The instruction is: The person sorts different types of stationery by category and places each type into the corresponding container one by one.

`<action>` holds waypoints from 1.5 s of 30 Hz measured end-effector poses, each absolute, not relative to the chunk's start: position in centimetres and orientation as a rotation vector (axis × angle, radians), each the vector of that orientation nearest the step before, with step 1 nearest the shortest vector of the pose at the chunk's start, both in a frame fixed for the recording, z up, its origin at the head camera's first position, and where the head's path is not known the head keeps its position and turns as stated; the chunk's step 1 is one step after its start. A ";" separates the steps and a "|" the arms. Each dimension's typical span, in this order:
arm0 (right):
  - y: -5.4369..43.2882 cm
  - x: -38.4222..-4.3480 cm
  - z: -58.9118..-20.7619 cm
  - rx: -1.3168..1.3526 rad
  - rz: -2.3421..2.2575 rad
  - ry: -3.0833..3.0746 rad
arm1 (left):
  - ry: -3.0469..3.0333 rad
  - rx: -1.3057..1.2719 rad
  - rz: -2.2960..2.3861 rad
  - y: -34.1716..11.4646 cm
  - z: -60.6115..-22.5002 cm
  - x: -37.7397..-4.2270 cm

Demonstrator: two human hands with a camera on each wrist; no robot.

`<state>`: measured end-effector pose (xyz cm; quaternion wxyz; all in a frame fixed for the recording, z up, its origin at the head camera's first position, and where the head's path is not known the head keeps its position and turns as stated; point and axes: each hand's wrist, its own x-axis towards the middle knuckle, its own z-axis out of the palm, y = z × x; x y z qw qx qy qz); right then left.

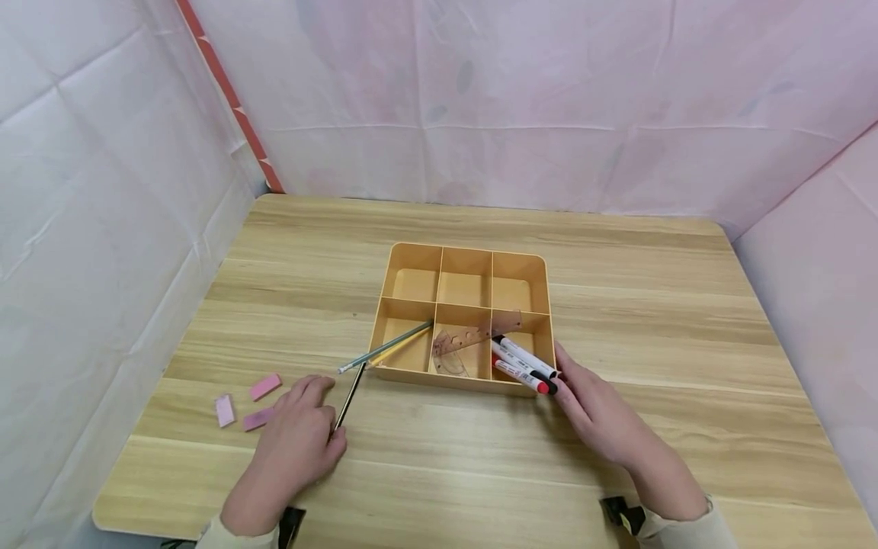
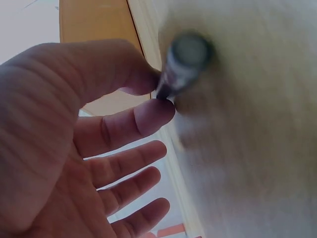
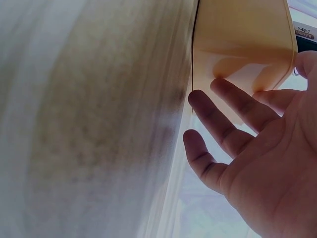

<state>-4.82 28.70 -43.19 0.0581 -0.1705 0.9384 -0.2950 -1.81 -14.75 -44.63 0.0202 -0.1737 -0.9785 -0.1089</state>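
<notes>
— What are the hands doing?
— The left hand (image 1: 296,435) pinches a dark pencil (image 1: 350,398) between thumb and index finger, the other three fingers spread loosely. The pencil slants just off the front left corner of the organizer (image 1: 439,379).
— And the right hand (image 1: 604,415)?
— It isn't clamped; its fingers are extended, fingertips resting against the organizer's right wall, the thumb by the rim near the markers (image 1: 524,358).
— What is the organizer like?
— A smooth tan tray with rounded corners and six compartments, glossy enough to reflect the fingers. It sits mid-way across the wood-grained tabletop (image 1: 439,465).
— What's in it?
— Three white-barrelled markers, two capped black and one red, lean over the front right rim. A clear pinkish ruler (image 1: 473,335) crosses the divider beside them. A green pencil (image 1: 384,350) and a yellow pencil (image 1: 401,347) slant out of the front left compartment.
— And beside the left hand?
— Three flat, blocky erasers (image 1: 265,386), pink to purple, one partly hidden by its fingers.
</notes>
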 end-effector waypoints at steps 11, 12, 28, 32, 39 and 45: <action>28.7 -4.9 -43.1 -0.461 -0.895 2.828 | -3.189 -0.454 -0.266 -15.3 -43.5 -1.8; 28.7 -4.9 -43.2 -0.460 -0.900 2.825 | -3.195 -0.452 -0.265 -15.3 -43.3 -1.8; 28.7 -4.9 -43.1 -0.451 -0.917 2.807 | -3.038 -0.483 -0.263 -15.9 -44.3 -2.1; 28.7 -4.9 -43.2 -0.442 -0.912 2.804 | -3.005 -0.480 -0.258 -16.1 -44.3 -2.3; 28.8 -4.9 -43.4 -0.436 -0.891 2.806 | -2.976 -0.480 -0.244 -16.9 -43.5 -2.6; 28.9 -4.9 -43.3 -0.449 -0.885 2.807 | -2.925 -0.471 -0.220 -17.7 -42.6 -3.1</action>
